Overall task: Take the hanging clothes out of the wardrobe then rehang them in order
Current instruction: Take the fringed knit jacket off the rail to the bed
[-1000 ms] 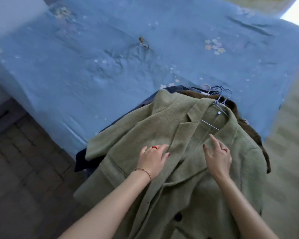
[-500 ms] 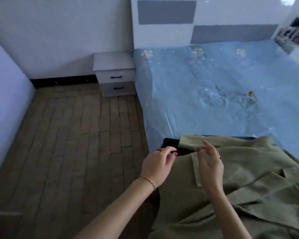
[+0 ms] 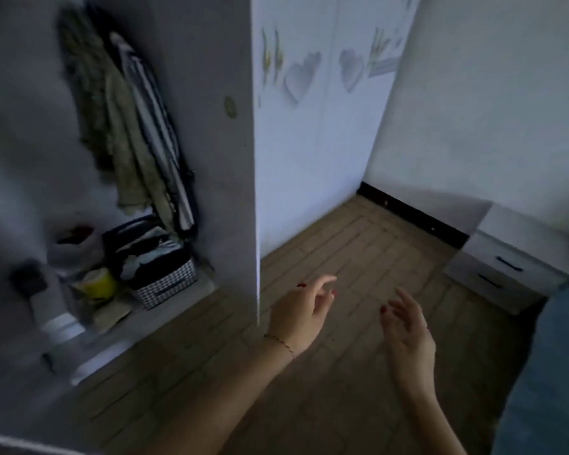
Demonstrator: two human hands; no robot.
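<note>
Wood-patterned floor [image 3: 342, 257] fills the middle of the view, with a white wall behind it and a dark skirting strip along its foot; the wardrobe [image 3: 211, 126] stands as the landmark at left, its open door [image 3: 255, 192] seen edge-on, its closed doors to the right of that bearing pale heart shapes; inside the open section, left of the door edge, hanging clothes [image 3: 128, 126] remain on the rail, a fuzzy green piece, a paler green one and a dark-and-white striped one, pressed side by side; below them on the wardrobe's bottom sits a checked basket [image 3: 165, 280] stuffed with dark and light cloth, with a yellow-lidded container and other blurred items to its left; right of the wardrobe, against the wall, is a white bedside cabinet [image 3: 506, 267] with two drawers; a blue bed edge [image 3: 555, 372] shows at far right. Both hands hover above the floor just right of the door edge; the left hand [image 3: 298, 318], a thin bracelet at its wrist, has its fingers loosely spread and holds nothing; the right hand [image 3: 408, 333] likewise shows fingers apart and empty.
</note>
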